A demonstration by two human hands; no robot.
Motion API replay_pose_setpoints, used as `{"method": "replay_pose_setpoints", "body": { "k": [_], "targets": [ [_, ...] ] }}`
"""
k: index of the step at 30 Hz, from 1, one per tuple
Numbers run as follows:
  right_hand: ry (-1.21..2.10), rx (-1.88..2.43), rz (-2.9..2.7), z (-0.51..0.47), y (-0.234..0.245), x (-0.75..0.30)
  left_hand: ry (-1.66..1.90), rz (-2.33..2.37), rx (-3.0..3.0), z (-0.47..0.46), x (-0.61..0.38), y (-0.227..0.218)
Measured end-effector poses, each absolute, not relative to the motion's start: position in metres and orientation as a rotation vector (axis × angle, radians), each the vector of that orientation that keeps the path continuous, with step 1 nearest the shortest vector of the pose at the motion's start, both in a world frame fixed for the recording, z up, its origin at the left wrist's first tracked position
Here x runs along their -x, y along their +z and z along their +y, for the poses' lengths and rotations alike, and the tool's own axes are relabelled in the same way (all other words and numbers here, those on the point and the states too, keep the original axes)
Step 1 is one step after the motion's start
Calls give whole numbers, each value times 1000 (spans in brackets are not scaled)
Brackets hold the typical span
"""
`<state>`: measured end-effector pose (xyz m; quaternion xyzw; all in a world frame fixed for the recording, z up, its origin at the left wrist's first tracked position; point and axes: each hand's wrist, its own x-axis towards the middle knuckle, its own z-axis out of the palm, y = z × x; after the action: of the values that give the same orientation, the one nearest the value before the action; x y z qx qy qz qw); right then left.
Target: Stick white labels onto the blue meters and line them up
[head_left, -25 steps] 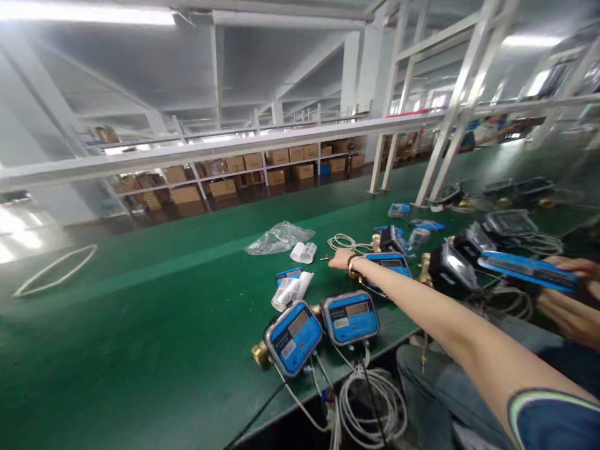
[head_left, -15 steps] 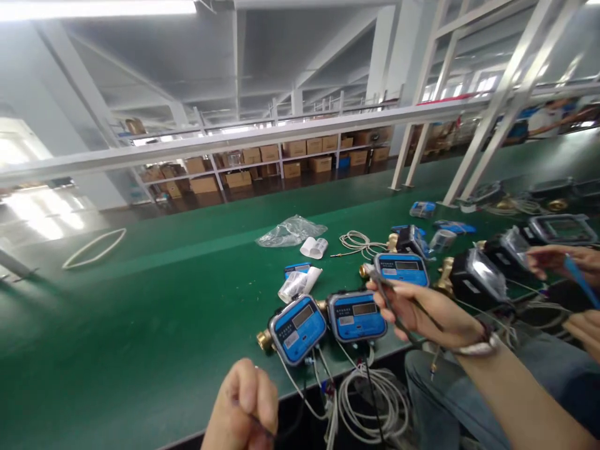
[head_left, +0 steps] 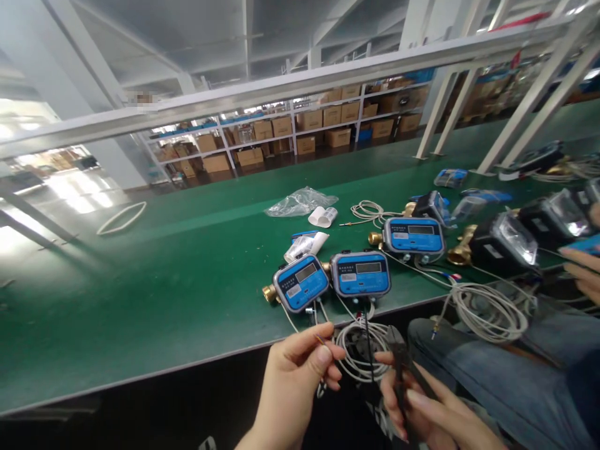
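The left hand (head_left: pixel 300 372) is nearly closed, with thumb and forefinger pinching a thin wire (head_left: pixel 320 340). The wire's tip shows at the hand's 1 o'clock. The wire leads up toward a blue meter (head_left: pixel 301 287) at 12 o'clock, on the table (head_left: pixel 140 312) edge. The right hand (head_left: pixel 424 409), at 3 o'clock, curls round a dark tool (head_left: pixel 399 356) jutting toward its 11 o'clock, beside a cable coil (head_left: pixel 359 350).

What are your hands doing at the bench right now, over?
Left hand pinching a thin wire end below the blue meters. Right hand gripping dark pliers. White cable coil hangs just behind.
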<state>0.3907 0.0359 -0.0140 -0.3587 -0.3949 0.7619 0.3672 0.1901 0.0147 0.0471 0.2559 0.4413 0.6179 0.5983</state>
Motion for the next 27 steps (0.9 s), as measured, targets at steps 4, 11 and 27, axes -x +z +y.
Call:
{"method": "replay_pose_setpoints", "body": {
  "k": [4,11,27],
  "targets": [
    [1707,1020,-1421,41,-1,-372,1387,1061,-612,13,-186,45],
    [1353,1341,-1789,41,-1,-365,1306,1218,-801,23,-183,40],
    [1555,1168,-1770,29,-21,-358,921,1513,-1237,15,-181,21]
  ]
}}
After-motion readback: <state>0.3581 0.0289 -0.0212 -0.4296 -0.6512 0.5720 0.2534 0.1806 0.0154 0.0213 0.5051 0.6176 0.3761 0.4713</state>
